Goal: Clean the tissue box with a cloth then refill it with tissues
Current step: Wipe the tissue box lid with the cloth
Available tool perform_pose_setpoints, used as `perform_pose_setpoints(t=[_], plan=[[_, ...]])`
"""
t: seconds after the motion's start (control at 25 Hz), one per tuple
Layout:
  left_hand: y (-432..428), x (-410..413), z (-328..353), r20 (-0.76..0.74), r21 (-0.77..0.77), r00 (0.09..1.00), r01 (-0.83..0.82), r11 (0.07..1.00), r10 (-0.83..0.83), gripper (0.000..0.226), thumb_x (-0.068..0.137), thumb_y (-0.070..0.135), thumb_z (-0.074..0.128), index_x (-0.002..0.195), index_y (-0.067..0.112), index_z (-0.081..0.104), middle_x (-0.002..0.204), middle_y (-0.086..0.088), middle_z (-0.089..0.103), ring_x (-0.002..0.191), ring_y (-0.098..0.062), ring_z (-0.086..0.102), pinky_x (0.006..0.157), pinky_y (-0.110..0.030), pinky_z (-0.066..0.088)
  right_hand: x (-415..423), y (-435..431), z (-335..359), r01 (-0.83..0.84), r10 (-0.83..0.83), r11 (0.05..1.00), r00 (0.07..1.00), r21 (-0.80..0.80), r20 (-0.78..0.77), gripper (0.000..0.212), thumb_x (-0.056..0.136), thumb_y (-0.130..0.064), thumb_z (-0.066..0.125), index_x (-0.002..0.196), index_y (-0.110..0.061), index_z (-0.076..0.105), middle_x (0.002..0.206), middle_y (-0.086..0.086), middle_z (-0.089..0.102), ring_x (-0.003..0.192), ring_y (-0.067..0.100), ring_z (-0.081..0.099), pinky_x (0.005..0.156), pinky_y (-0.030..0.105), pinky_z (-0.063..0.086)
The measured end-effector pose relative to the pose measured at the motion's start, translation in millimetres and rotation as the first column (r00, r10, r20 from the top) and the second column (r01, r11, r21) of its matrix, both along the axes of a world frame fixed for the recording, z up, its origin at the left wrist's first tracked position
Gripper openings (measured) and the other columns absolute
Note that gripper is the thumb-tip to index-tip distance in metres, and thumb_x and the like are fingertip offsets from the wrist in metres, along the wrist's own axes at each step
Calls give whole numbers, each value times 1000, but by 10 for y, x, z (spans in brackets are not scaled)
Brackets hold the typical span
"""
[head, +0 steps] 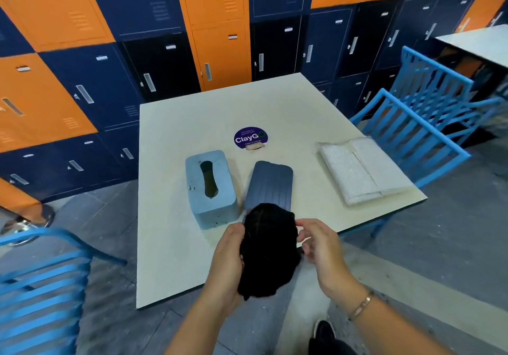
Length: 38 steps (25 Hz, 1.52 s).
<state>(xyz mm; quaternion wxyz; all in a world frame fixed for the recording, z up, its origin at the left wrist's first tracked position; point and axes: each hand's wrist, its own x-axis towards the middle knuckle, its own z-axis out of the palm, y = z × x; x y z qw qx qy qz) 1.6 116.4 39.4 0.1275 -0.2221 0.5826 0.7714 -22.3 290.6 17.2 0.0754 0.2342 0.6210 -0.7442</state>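
A light blue tissue box (210, 189) stands on the pale table (288, 107), its slot facing up and dark specks on its top and front. Right beside it lies its darker blue base panel (270, 183), flat on the table. A pack of white tissues (362, 172) in clear wrap lies near the table's right edge. I hold a crumpled black cloth (268, 250) above the table's near edge. My left hand (226, 255) grips the cloth's left side. My right hand (320, 240) touches its upper right edge with fingers curled.
A round purple sticker (250, 137) marks the table centre, with a small beige scrap just below it. Blue slatted chairs stand at the right (412, 129) and near left (41, 286). Orange and navy lockers (165, 38) line the wall behind. A second table (478, 44) is at far right.
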Motion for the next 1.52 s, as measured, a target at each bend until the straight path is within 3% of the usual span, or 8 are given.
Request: perform_pose_setpoints(t=[0.16, 0.32, 0.52, 0.72, 1.04, 1.32, 1.44, 1.52], plan=[[519, -358, 69, 32, 199, 999, 23, 980, -30, 27, 103, 26, 55, 107, 6, 72, 106, -8, 75, 102, -21, 70, 90, -39, 59, -139, 337, 60, 34, 35, 852, 992, -522, 122, 50, 98, -51, 53, 120, -12, 75, 121, 15, 73, 116, 31, 67, 103, 44, 49], [858, -830, -71, -73, -260, 993, 72, 963, -94, 20, 103, 30, 58, 103, 14, 70, 97, 2, 74, 91, -13, 68, 82, -30, 55, -368, 598, 106, 0, 126, 698, 984, -716, 123, 77, 93, -68, 48, 143, -11, 56, 144, 21, 56, 132, 38, 56, 102, 53, 51], [950, -929, -399, -196, -393, 963, -251, 885, 186, 16, 101, 23, 61, 91, 15, 71, 84, 2, 73, 81, -15, 67, 78, -31, 53, -898, 1057, 112, 71, 146, 755, 951, -652, 273, 53, 94, -44, 60, 124, -2, 71, 127, 23, 68, 109, 43, 69, 100, 53, 52], [935, -847, -807, -44, -417, 722, -641, 644, 690, 27, 101, 27, 59, 83, 8, 55, 70, -7, 54, 69, -29, 53, 71, -38, 46, -1362, 1469, -22, 104, 106, 763, 953, -638, 282, 55, 97, -56, 50, 102, -12, 82, 120, 17, 73, 101, 37, 73, 95, 51, 55], [1097, -1229, -876, 126, 70, 763, -644, 762, 634, 18, 100, 27, 61, 117, 19, 64, 119, 0, 73, 107, -17, 70, 89, -38, 55, -1845, 1564, -257, -72, 221, 790, 960, -608, 174, 71, 94, -73, 36, 129, -21, 71, 132, 12, 68, 118, 34, 67, 105, 53, 46], [1223, -1324, -861, 77, 226, 798, -598, 769, 598, 33, 91, -2, 61, 120, 13, 64, 112, -2, 77, 98, -15, 75, 73, -31, 63, -2010, 1510, -254, -279, 279, 947, 960, -159, -27, 53, 98, -69, 39, 137, -37, 56, 133, -7, 65, 121, 14, 62, 102, 47, 52], [1248, -1359, -781, 52, 265, 809, -577, 773, 586, 42, 82, 2, 65, 123, 12, 65, 118, -5, 76, 101, -18, 74, 77, -35, 64, -2100, 1519, -216, -248, 243, 968, 960, -19, -138, 32, 103, -51, 45, 133, -41, 51, 122, -12, 63, 110, 5, 61, 77, 23, 54], [1276, -1378, -689, 45, 289, 819, -558, 778, 572, 45, 81, 3, 65, 125, 11, 64, 119, -8, 75, 102, -22, 74, 80, -39, 64, -2188, 1536, -248, -241, 279, 958, 915, 157, -293, 30, 101, -37, 58, 131, -39, 54, 121, -15, 64, 114, 6, 62, 81, 22, 55]])
